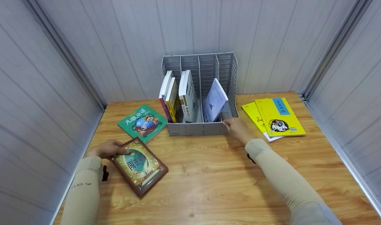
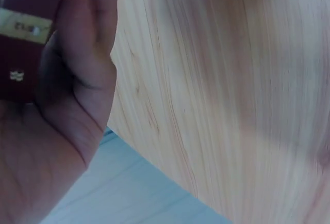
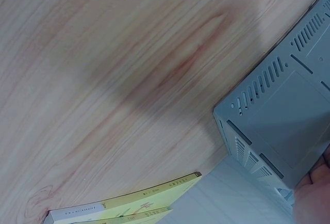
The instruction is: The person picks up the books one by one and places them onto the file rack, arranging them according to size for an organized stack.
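My left hand (image 1: 106, 148) grips a brown-bordered hardcover book (image 1: 141, 175) by its upper left edge, thumb on the cover. In the left wrist view the book's dark spine (image 2: 20, 53) lies against the palm. My right hand (image 1: 239, 129) holds the front right corner of a grey divided file holder (image 1: 185, 128), fingers over the rim; in the right wrist view only part of this hand (image 3: 313, 195) shows. Books stand in the holder: several white and yellow books (image 1: 171, 100) at left, white-spined books (image 1: 188, 97) beside them, and a leaning pale blue book (image 1: 216, 101) farther right.
A green picture book (image 1: 143, 122) lies on the wooden table (image 1: 203, 181) left of the holder, partly behind the held book. Overlapping yellow books (image 1: 281, 115) lie at right. Grey panel walls (image 1: 131, 47) enclose the table at the back and both sides.
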`<state>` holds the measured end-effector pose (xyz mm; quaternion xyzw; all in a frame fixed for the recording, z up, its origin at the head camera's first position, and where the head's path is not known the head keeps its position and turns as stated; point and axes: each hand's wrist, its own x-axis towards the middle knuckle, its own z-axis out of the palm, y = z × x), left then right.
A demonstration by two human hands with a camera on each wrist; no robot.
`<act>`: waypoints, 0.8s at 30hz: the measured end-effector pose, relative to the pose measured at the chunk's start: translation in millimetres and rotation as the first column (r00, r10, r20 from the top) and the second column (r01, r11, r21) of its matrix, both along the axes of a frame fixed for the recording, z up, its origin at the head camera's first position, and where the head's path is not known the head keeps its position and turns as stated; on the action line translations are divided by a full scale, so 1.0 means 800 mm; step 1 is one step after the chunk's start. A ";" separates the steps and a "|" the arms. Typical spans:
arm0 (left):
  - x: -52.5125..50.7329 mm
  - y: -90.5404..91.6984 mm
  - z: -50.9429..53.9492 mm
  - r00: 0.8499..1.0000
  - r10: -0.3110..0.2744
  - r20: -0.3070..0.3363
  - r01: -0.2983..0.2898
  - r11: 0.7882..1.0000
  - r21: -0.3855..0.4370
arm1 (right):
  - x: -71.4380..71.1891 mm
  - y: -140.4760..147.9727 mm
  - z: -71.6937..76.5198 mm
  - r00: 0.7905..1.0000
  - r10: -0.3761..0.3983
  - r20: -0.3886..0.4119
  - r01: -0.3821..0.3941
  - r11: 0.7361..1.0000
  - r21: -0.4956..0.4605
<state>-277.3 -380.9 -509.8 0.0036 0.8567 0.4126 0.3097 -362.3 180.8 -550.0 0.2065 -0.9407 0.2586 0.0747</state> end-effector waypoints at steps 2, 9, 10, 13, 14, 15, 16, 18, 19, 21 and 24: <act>-0.001 0.004 -0.001 1.000 0.020 0.014 -0.020 1.000 0.007 | 0.000 -0.001 0.000 1.000 0.001 -0.002 -0.001 1.000 0.007; 0.000 0.014 0.002 0.998 0.038 0.041 -0.040 0.997 0.064 | -0.002 0.000 -0.001 1.000 -0.002 0.002 0.002 1.000 0.012; -0.001 0.015 0.003 0.999 0.034 0.033 -0.036 0.997 0.075 | -0.002 0.000 -0.001 1.000 -0.002 0.000 0.002 1.000 0.013; -0.002 0.018 0.004 1.000 0.015 0.009 -0.016 0.994 0.106 | -0.001 0.000 -0.001 1.000 0.001 -0.010 -0.001 1.000 0.018; -0.003 0.019 0.003 1.000 0.010 0.003 -0.010 0.993 0.115 | 0.000 0.000 -0.001 1.000 0.004 -0.011 -0.003 1.000 0.018; -0.004 0.020 0.003 1.000 0.007 0.001 -0.007 0.992 0.126 | 0.000 0.000 -0.001 1.000 0.005 -0.011 -0.005 1.000 0.018; -0.005 0.021 0.003 1.000 -0.002 -0.006 0.003 0.991 0.137 | 0.000 0.000 -0.001 1.000 0.009 -0.016 -0.009 1.000 0.021; -0.006 0.023 0.002 1.000 -0.010 -0.011 0.012 0.987 0.162 | 0.000 0.001 0.000 1.000 0.014 -0.016 -0.014 1.000 0.024; -0.006 0.024 0.002 1.000 -0.009 -0.014 0.011 0.984 0.176 | -0.001 0.001 0.000 1.000 0.018 -0.015 -0.017 1.000 0.025; -0.006 0.027 0.003 1.000 -0.012 -0.022 0.016 0.979 0.203 | -0.001 0.001 0.001 1.000 0.023 -0.021 -0.022 0.999 0.036; -0.006 0.030 0.006 0.999 -0.012 -0.035 0.020 0.972 0.235 | -0.002 0.001 0.002 1.000 0.021 -0.019 -0.020 0.999 0.045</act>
